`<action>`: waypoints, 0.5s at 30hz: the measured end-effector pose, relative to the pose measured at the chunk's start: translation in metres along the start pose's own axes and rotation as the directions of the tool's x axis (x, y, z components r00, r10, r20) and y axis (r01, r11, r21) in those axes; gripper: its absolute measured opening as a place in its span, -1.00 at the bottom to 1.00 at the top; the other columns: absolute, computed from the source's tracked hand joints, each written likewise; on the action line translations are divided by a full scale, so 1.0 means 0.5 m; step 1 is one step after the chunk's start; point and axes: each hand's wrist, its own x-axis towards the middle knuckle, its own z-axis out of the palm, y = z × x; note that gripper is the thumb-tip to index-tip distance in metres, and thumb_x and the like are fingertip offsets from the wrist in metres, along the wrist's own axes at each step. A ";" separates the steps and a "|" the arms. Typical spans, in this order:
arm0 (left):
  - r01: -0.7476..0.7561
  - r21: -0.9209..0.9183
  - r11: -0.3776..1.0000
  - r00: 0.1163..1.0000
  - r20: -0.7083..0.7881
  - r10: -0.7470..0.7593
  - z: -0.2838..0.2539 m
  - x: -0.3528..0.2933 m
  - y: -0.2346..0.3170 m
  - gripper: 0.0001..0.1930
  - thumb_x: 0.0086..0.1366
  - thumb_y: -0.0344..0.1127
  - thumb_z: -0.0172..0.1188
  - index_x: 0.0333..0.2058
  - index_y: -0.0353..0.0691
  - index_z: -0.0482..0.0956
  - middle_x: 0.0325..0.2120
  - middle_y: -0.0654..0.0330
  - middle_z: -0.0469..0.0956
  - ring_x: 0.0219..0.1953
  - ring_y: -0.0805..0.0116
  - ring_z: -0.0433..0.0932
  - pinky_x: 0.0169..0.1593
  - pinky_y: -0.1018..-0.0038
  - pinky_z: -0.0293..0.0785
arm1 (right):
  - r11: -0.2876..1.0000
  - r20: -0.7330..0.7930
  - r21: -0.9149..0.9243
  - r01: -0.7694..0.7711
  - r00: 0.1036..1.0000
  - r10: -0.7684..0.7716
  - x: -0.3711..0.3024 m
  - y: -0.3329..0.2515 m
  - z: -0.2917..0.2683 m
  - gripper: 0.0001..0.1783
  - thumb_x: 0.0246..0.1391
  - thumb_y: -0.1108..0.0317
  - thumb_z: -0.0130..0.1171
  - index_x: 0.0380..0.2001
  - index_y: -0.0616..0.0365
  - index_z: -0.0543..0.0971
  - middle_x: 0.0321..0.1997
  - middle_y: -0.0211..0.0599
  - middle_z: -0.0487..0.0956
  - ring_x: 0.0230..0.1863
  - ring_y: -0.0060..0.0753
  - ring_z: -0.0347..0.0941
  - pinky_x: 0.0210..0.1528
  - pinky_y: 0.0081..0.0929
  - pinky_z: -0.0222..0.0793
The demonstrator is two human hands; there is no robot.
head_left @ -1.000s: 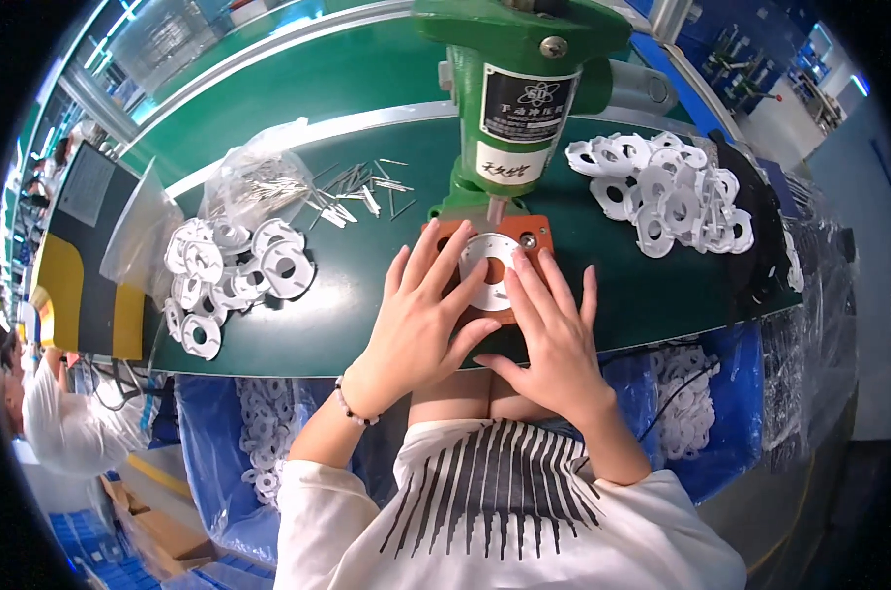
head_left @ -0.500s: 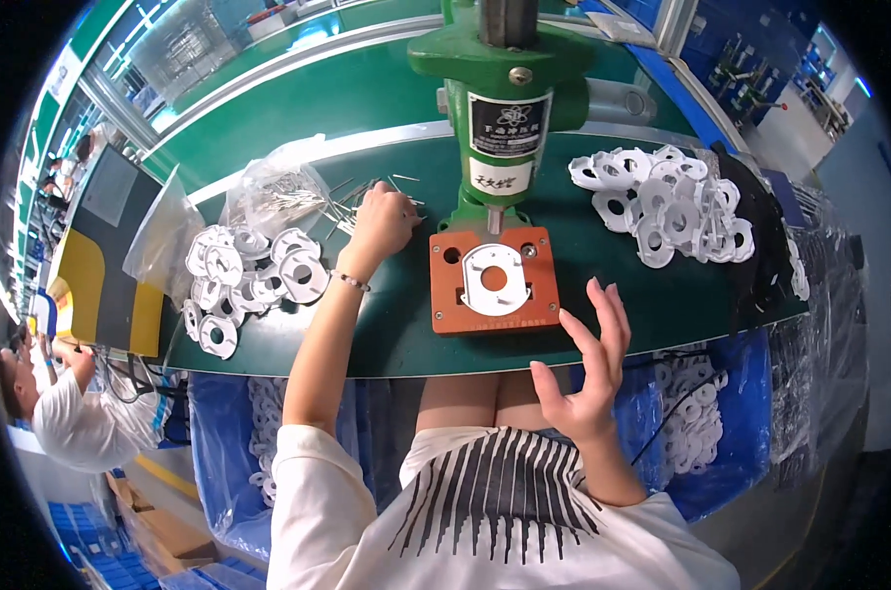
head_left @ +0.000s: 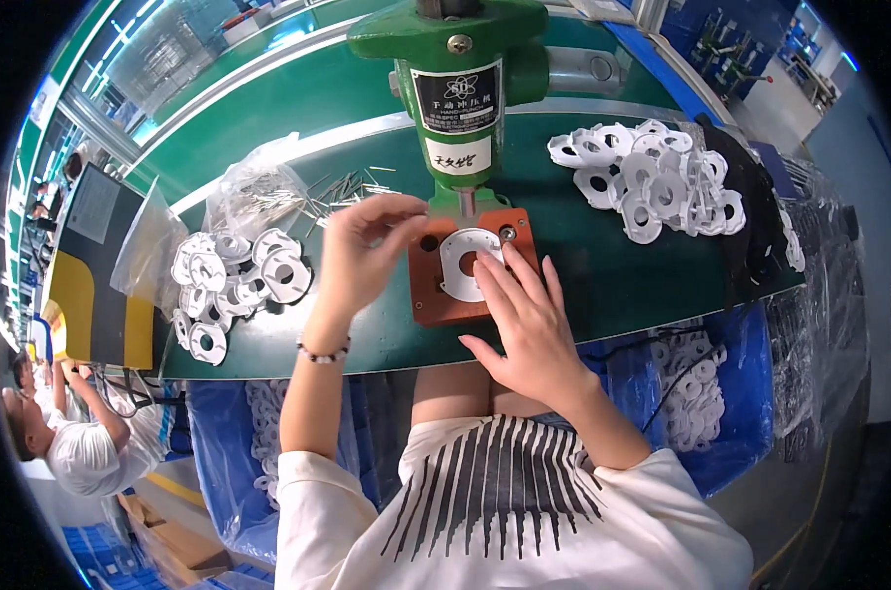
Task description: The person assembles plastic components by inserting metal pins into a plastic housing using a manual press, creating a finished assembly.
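An orange fixture block (head_left: 449, 314) sits under the green hand press (head_left: 457, 108), with a white ring-shaped plastic part (head_left: 455, 280) lying on it. My right hand (head_left: 536, 339) reaches over that part from the right, fingers stretched out and covering its right side. Beside the block's left edge is my left hand (head_left: 360, 258), its thumb and forefinger tips drawn close together in a pinch. Whatever it may hold is too small to make out. Thin metal pins (head_left: 345, 190) lie loose behind the left hand, spilling from a clear plastic bag (head_left: 259, 192).
White plastic parts are heaped at the left (head_left: 231, 280) and the right (head_left: 662, 182) of the green table. Blue lined bins (head_left: 736, 413) with more parts stand below its front edge. A black cloth-like item (head_left: 755, 231) lies far right. Another person (head_left: 96, 447) sits at far left.
My left hand has come away from the pins toward the block's left edge. My right hand has moved left and forward onto the white part. The whole view has shifted slightly.
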 end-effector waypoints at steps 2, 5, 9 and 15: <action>0.012 -0.106 0.994 1.000 -0.006 -0.013 0.036 0.003 -0.006 -0.89 0.10 -0.56 0.18 -0.34 -0.42 0.55 -0.45 0.23 0.58 -0.37 0.59 0.53 -0.28 0.66 0.46 | 1.000 0.014 -0.018 0.003 1.000 -0.003 0.001 0.002 -0.005 -0.20 -0.25 0.20 0.32 0.10 0.25 0.28 0.18 -0.19 0.28 0.27 -0.12 0.05 0.26 0.08 -0.17; -0.011 -0.127 0.992 0.999 -0.046 0.005 0.065 0.005 -0.036 -0.90 0.09 -0.56 0.19 -0.36 -0.42 0.55 -0.49 0.23 0.58 -0.41 0.60 0.54 -0.31 0.66 0.46 | 0.999 0.033 -0.033 0.007 0.999 -0.006 0.000 0.000 -0.007 -0.22 -0.23 0.20 0.30 0.10 0.23 0.28 0.18 -0.19 0.28 0.28 -0.14 0.05 0.26 0.09 -0.17; -0.022 0.037 0.999 0.996 -0.082 0.025 0.081 0.002 -0.039 -0.92 0.07 -0.56 0.21 -0.41 -0.41 0.56 -0.55 0.22 0.59 -0.46 0.60 0.54 -0.36 0.67 0.46 | 1.000 0.026 -0.021 0.000 1.000 0.001 -0.004 0.007 -0.003 -0.23 -0.23 0.19 0.30 0.10 0.21 0.29 0.19 -0.21 0.28 0.28 -0.16 0.05 0.26 0.10 -0.18; -0.052 0.077 0.996 0.994 -0.091 0.059 0.079 -0.002 -0.045 -0.91 0.06 -0.55 0.22 -0.41 -0.40 0.56 -0.56 0.20 0.59 -0.48 0.58 0.55 -0.38 0.65 0.46 | 1.000 0.034 -0.016 -0.001 0.999 0.002 -0.003 0.008 -0.002 -0.22 -0.23 0.19 0.30 0.11 0.21 0.28 0.20 -0.23 0.26 0.28 -0.17 0.05 0.26 0.09 -0.19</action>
